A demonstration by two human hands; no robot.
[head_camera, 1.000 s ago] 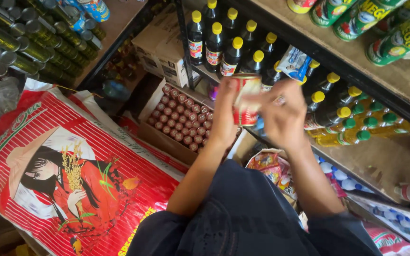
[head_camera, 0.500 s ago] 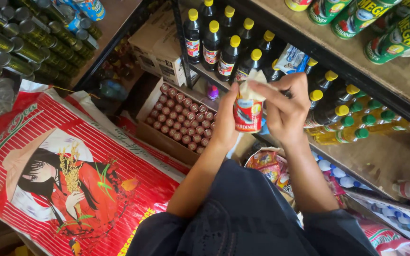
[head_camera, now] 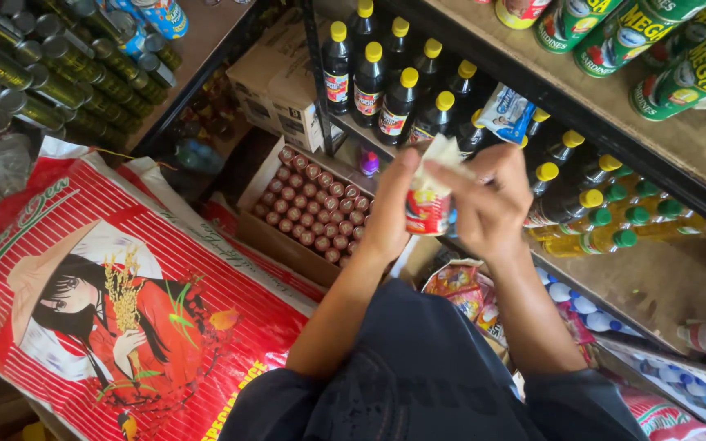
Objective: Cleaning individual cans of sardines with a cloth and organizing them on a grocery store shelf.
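Since a second ago, your hands have drawn slightly back from the shelf, and the small red can [head_camera: 428, 211] that was half hidden behind your fingers now shows its side between them. A pale cloth [head_camera: 439, 157] has come up over its top.

The can stands close to upright, long axis running roughly from 12 to 6 o'clock in the view, with its top toward 12 and tipped a little toward 1. It sits near the middle of the picture, in front of the row of dark bottles with yellow caps [head_camera: 399, 100].

Your left hand [head_camera: 391, 208] is curled around the can from the 9 o'clock side, thumb raised along it, fingers mostly closed and gripping. Your right hand [head_camera: 492, 204] is at the 3 o'clock side, fingers partly bent, the tips pinching the cloth against the can's top; whether the palm also touches the can, I cannot tell.

At 8 o'clock from the can lies an open carton of small red-capped bottles [head_camera: 314, 212], and farther toward 8 a red printed sack [head_camera: 108, 310].
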